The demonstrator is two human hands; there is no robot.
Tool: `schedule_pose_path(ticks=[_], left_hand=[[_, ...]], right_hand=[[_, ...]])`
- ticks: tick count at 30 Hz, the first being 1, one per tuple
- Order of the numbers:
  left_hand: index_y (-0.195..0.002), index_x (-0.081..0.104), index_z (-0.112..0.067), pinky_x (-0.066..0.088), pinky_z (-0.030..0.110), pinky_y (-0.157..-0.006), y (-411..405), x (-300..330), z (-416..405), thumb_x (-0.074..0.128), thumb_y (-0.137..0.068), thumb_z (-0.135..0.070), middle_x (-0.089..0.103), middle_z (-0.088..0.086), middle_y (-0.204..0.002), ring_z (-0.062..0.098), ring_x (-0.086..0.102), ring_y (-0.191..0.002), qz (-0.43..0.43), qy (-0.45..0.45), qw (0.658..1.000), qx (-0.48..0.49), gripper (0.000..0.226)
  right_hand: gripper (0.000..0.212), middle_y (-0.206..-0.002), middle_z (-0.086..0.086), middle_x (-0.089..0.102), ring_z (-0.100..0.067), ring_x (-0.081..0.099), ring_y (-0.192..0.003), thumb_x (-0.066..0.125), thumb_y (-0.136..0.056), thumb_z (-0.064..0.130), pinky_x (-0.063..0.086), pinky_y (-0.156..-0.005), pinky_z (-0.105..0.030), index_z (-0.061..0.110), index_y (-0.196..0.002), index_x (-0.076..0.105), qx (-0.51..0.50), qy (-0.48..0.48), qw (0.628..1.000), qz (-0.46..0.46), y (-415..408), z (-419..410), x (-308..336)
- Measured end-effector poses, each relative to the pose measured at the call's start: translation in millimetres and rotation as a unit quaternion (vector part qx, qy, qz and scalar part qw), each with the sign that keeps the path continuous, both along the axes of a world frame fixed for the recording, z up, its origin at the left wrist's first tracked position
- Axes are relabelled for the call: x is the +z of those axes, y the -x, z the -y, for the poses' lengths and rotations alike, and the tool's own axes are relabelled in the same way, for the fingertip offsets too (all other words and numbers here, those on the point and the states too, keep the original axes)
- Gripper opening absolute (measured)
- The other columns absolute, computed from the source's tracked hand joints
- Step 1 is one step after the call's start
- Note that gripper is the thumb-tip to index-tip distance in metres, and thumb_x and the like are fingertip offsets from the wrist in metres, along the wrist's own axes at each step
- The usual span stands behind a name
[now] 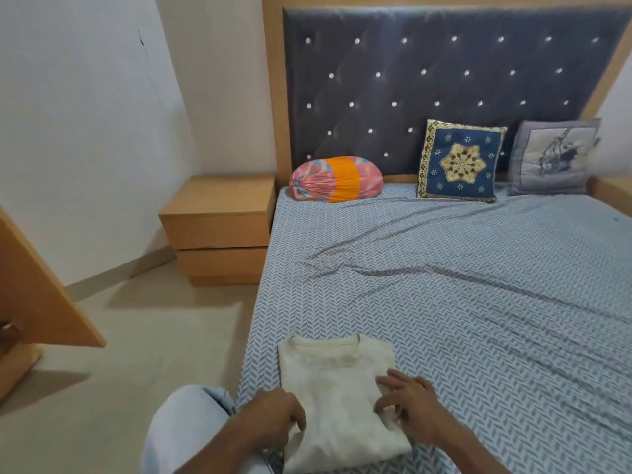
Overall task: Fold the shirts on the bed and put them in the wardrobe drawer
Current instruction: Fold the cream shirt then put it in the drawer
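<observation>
My left hand (280, 417) and right hand (408, 401) pinch the folded cream T-shirt's (337, 381) sides; lift evenly, keeping folds square.

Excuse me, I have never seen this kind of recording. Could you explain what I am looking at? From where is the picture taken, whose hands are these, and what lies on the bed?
There is no machine here. A person wears a wide-angle camera on the head, so this single picture looks forward and down at their own two bare hands.

They stand at the edge of a bed with a blue patterned sheet. On it, close to them, lies a folded cream shirt. The left hand grips its left edge, and the right hand rests on its right side with curled fingers.

By the headboard lie a pink and orange bolster and two cushions, one blue, one grey. A wooden nightstand stands beside the bed.
</observation>
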State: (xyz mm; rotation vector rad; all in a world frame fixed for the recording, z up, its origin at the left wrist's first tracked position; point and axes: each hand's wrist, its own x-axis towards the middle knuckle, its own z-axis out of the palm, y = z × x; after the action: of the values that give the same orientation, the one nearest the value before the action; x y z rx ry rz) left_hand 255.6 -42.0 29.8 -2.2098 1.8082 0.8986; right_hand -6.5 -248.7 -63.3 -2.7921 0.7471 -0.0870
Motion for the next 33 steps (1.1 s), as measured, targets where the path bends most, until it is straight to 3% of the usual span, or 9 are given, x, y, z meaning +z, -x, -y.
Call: schedule_pose_path(ticks=[3, 7, 11, 14, 17, 21, 26, 30, 33], left_hand=[[-0.130, 0.061, -0.034, 0.037, 0.044, -0.104, 15.9, 8.9, -6.9, 0.057, -0.082, -0.020, 0.064, -0.001, -0.123, 0.025, 0.054, -0.119, 0.043, 0.010, 0.999, -0.012, 0.050], [-0.123, 0.066, -0.033, 0.041, 0.033, -0.086, 32.9, 8.8, -20.9, 0.048, -0.084, -0.041, 0.062, 0.007, -0.112, 0.026, 0.054, -0.108, 0.018, 0.067, 0.997, -0.030, 0.044], [-0.111, 0.073, -0.026, 0.044, 0.031, -0.089, 36.7, -3.6, -29.9, 0.062, -0.090, -0.029, 0.060, 0.007, -0.114, 0.026, 0.054, -0.110, 0.000, 0.044, 0.999, -0.019, 0.024], [-0.108, 0.075, -0.024, 0.047, 0.030, -0.094, 32.0, -10.5, -34.4, 0.063, -0.088, -0.029, 0.059, 0.003, -0.115, 0.023, 0.055, -0.111, -0.014, 0.041, 0.999, 0.021, 0.024], [-0.103, 0.073, -0.017, 0.039, 0.020, -0.084, 25.5, -10.8, -30.2, 0.065, -0.089, -0.026, 0.058, 0.003, -0.111, 0.019, 0.058, -0.107, -0.044, 0.069, 0.992, 0.099, 0.019], [-0.095, 0.055, -0.027, 0.043, 0.025, -0.078, 16.3, -10.7, -19.4, 0.069, -0.088, -0.031, 0.055, -0.003, -0.099, 0.013, 0.054, -0.091, -0.096, 0.163, 0.938, 0.289, 0.017], [-0.112, 0.051, -0.019, 0.040, 0.026, -0.074, 2.2, -21.9, 5.2, 0.070, -0.091, -0.032, 0.060, 0.002, -0.110, 0.018, 0.057, -0.095, -0.183, 0.179, 0.842, 0.476, 0.031], [-0.114, 0.053, -0.012, 0.039, 0.026, -0.076, -11.9, -29.6, 28.3, 0.072, -0.090, -0.034, 0.056, 0.002, -0.107, 0.019, 0.053, -0.096, -0.200, 0.174, 0.798, 0.542, 0.038], [-0.105, 0.062, 0.002, 0.053, 0.040, -0.076, -23.3, -38.9, 41.6, 0.081, -0.079, -0.038, 0.069, 0.020, -0.105, 0.031, 0.067, -0.097, -0.210, 0.153, 0.785, 0.562, 0.051]], right_hand=[[0.070, -0.134, 0.035, 0.050, 0.005, 0.044, -0.132, 0.057, -0.057, 0.022, 0.029, -0.094, -0.032, 0.078, -0.098, 0.049, -0.039, -0.014, 0.999, 0.022, 2.1, -16.9, 47.4], [0.028, -0.109, 0.032, 0.055, 0.007, 0.047, -0.108, 0.056, -0.075, 0.047, 0.034, -0.082, -0.034, 0.050, -0.100, 0.068, 0.002, 0.002, 1.000, 0.025, -3.2, -47.3, 62.9], [0.035, -0.108, 0.011, 0.059, -0.015, 0.055, -0.106, 0.050, -0.078, 0.048, 0.041, -0.082, -0.030, 0.037, -0.108, 0.065, 0.048, -0.009, 0.992, -0.113, -5.9, -61.9, 53.0], [0.033, -0.106, 0.009, 0.061, -0.017, 0.057, -0.104, 0.051, -0.077, 0.039, 0.044, -0.082, -0.028, 0.033, -0.105, 0.068, 0.026, -0.028, 0.993, -0.116, -10.5, -62.0, 53.4], [0.033, -0.108, 0.010, 0.061, -0.014, 0.059, -0.103, 0.053, -0.078, 0.042, 0.048, -0.082, -0.029, 0.032, -0.102, 0.073, -0.064, -0.048, 0.995, -0.062, -21.8, -57.1, 59.9], [0.029, -0.119, 0.007, 0.056, -0.016, 0.056, -0.112, 0.065, -0.083, 0.045, 0.049, -0.092, -0.034, 0.032, -0.109, 0.067, -0.236, -0.074, 0.969, 0.020, -39.5, -34.2, 60.5], [0.061, -0.119, -0.009, 0.063, -0.027, 0.062, -0.110, 0.074, -0.080, 0.046, 0.046, -0.086, -0.031, 0.011, -0.126, 0.055, -0.373, -0.200, 0.904, 0.060, -71.8, -3.6, 53.8], [0.075, -0.101, -0.010, 0.068, -0.028, 0.066, -0.093, 0.081, -0.063, 0.056, 0.050, -0.068, -0.031, 0.004, -0.113, 0.058, -0.442, -0.304, 0.841, 0.065, -88.5, 15.9, 50.8], [0.054, -0.088, -0.012, 0.068, -0.028, 0.066, -0.082, 0.085, -0.069, 0.042, 0.050, -0.064, -0.031, 0.003, -0.098, 0.061, -0.467, -0.345, 0.812, 0.057, -95.1, 17.9, 52.8]])
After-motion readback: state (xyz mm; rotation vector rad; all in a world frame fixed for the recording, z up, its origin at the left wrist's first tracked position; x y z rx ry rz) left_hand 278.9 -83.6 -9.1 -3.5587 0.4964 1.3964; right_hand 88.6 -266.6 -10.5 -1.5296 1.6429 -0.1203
